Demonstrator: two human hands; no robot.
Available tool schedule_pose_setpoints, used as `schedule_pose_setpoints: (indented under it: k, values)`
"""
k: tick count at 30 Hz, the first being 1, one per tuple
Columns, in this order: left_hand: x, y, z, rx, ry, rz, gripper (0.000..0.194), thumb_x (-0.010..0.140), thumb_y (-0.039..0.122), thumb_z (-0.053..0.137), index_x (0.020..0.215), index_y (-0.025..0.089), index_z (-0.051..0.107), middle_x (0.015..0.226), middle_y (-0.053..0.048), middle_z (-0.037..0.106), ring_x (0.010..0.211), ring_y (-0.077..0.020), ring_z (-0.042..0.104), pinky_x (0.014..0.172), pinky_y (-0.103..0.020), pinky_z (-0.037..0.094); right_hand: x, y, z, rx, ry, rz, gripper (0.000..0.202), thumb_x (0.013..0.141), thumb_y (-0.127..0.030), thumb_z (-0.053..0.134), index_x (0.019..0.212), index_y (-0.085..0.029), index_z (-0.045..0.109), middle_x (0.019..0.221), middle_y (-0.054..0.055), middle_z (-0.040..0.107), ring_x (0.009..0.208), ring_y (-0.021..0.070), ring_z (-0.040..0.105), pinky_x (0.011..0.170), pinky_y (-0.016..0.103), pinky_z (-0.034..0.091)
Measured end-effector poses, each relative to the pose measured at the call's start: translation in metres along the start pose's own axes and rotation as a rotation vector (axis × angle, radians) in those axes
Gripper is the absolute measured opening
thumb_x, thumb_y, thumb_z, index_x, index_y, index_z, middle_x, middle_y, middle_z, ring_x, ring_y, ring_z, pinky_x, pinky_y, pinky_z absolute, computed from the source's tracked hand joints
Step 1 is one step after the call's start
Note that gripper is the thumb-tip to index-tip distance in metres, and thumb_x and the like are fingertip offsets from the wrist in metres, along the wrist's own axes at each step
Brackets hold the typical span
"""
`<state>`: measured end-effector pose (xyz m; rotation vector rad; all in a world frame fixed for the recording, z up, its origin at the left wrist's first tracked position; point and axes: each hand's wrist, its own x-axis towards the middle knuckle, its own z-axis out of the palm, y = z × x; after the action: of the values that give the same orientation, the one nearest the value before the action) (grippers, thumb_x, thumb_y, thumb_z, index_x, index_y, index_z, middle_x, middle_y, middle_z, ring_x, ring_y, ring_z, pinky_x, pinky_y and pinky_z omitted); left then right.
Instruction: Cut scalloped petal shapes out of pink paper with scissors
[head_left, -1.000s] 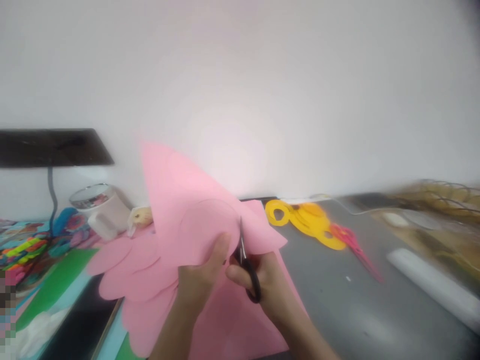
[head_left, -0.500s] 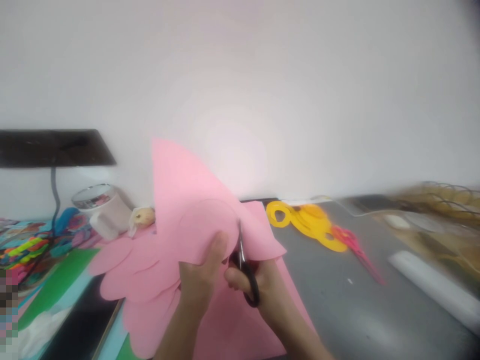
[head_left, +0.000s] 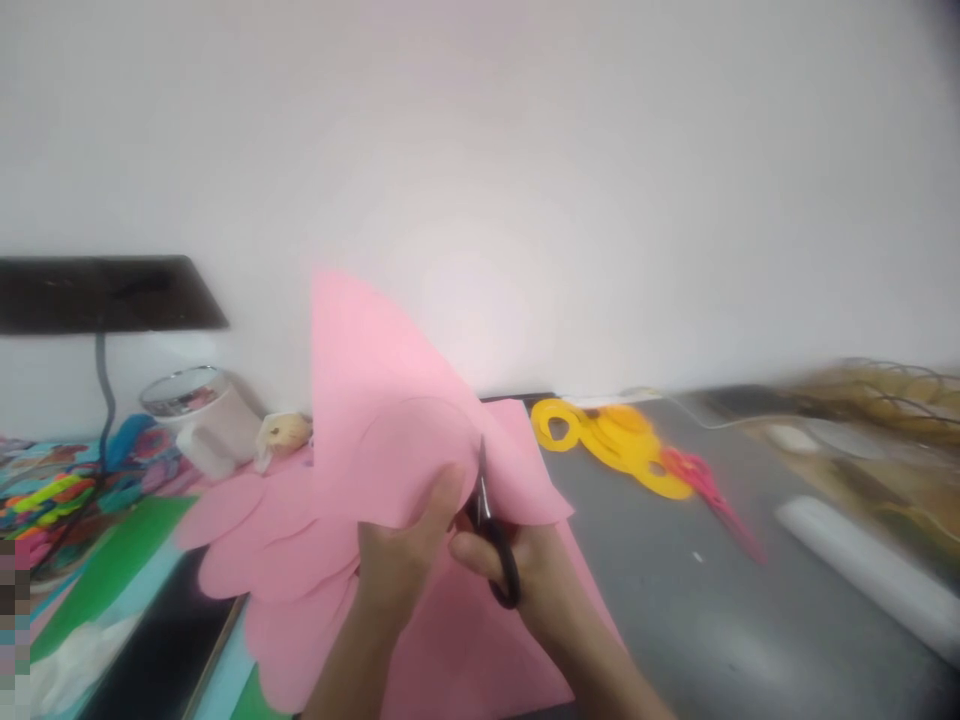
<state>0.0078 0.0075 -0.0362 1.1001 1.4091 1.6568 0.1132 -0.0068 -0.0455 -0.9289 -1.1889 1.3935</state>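
In the head view, the left hand [head_left: 397,560] grips the lower edge of a large, thin, curling pink sheet [head_left: 367,350], thumb on top, holding it raised over the grey worktop [head_left: 675,610]. The right hand [head_left: 536,565] is closed around black-handled metal scissors [head_left: 485,512], their blades at the sheet beside a rounded outline. Overlapping rounded pink cut-outs [head_left: 292,570] lie at left; flat yellow ring-ended pieces [head_left: 619,440] lie at right.

The left hand [head_left: 401,565] and right hand [head_left: 538,568] are bare, as are the wrists and both the left forearm [head_left: 349,655] and the right forearm [head_left: 592,650], down to the picture's lower edge. The forearms look slender, slightly narrower at the wrists; skin detail is blurred.
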Motion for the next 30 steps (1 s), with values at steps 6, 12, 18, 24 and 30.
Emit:
schedule_pose_setpoints:
  k: [6, 12, 18, 24, 30]
  values:
    - [0.0002, -0.0013, 0.0000, -0.009, -0.004, -0.004, 0.028, 0.062, 0.043, 0.075, 0.067, 0.018, 0.064, 0.072, -0.006, 0.064, 0.082, -0.0274, 0.064, 0.069, -0.042, 0.056, -0.0002, 0.0034, -0.0020, -0.071, 0.016, -0.006, 0.032, 0.064, -0.040, 0.078, 0.068, -0.024, 0.051, 0.064, -0.002, 0.045, 0.070, 0.0192, 0.046, 0.061, 0.031, 0.039]
    - [0.0014, -0.0028, -0.0015, 0.002, 0.001, 0.001, 0.033, 0.060, 0.044, 0.076, 0.077, 0.018, 0.065, 0.083, -0.008, 0.065, 0.077, -0.0270, 0.064, 0.069, -0.045, 0.055, -0.0012, 0.0025, -0.0031, -0.097, 0.020, 0.005, 0.029, 0.067, -0.035, 0.075, 0.066, -0.024, 0.049, 0.062, -0.002, 0.044, 0.064, 0.0174, 0.044, 0.058, 0.030, 0.037]
    - [0.0009, -0.0015, -0.0013, -0.015, -0.001, -0.006, 0.031, 0.061, 0.043, 0.076, 0.076, 0.018, 0.065, 0.078, -0.005, 0.064, 0.073, -0.0240, 0.063, 0.064, -0.040, 0.056, -0.0021, 0.0025, -0.0022, -0.098, 0.062, 0.015, 0.029, 0.065, -0.033, 0.077, 0.077, -0.024, 0.052, 0.068, -0.004, 0.044, 0.063, 0.0146, 0.041, 0.057, 0.027, 0.036]
    - [-0.0006, 0.0038, -0.0024, 0.002, -0.041, -0.014, 0.025, 0.063, 0.039, 0.074, 0.057, 0.019, 0.061, 0.066, -0.002, 0.062, 0.066, -0.0194, 0.061, 0.059, -0.033, 0.054, -0.0027, 0.0017, -0.0023, -0.126, 0.062, 0.007, 0.026, 0.066, -0.030, 0.074, 0.075, -0.023, 0.051, 0.065, -0.004, 0.043, 0.061, 0.0135, 0.040, 0.055, 0.026, 0.035]
    - [0.0010, 0.0015, -0.0037, -0.025, -0.074, -0.018, 0.029, 0.066, 0.038, 0.074, 0.049, 0.019, 0.058, 0.054, -0.001, 0.056, 0.054, -0.0165, 0.057, 0.050, -0.031, 0.051, -0.0029, -0.0021, -0.0005, -0.136, 0.048, 0.030, 0.021, 0.067, -0.024, 0.067, 0.069, -0.023, 0.046, 0.061, -0.006, 0.041, 0.056, 0.0120, 0.039, 0.052, 0.025, 0.032]
